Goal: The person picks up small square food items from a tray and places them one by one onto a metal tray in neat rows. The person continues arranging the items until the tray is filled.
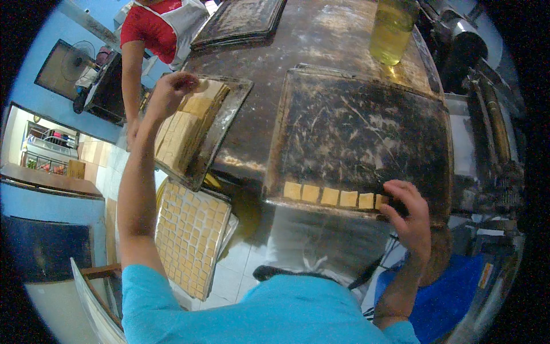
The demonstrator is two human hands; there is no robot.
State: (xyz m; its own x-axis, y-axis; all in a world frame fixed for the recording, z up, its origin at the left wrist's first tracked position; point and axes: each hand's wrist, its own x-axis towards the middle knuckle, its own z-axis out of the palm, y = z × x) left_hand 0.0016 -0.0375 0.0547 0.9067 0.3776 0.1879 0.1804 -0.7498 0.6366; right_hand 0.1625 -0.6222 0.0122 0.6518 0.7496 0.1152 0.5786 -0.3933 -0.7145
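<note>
A dark, worn baking tray (343,124) lies before me on the table. Along its near edge runs a row of small, pale yellow dough squares (329,197), spaced slightly apart. My right hand (406,210) is at the right end of that row, with thumb and fingers on the last square (380,201). To the left, my left hand (176,92) is over the far end of a stack of cut dough sheets (176,137), its fingers curled; whether they grip a piece is hidden. A second metal tray (225,116) lies under this stack.
A tray of many dough squares (189,232) sits lower at the left. A clear container of yellow liquid (393,34) stands at the table's far right. More dark trays (240,19) lie at the back. A person in red (150,30) stands at far left; machinery (490,107) is at right.
</note>
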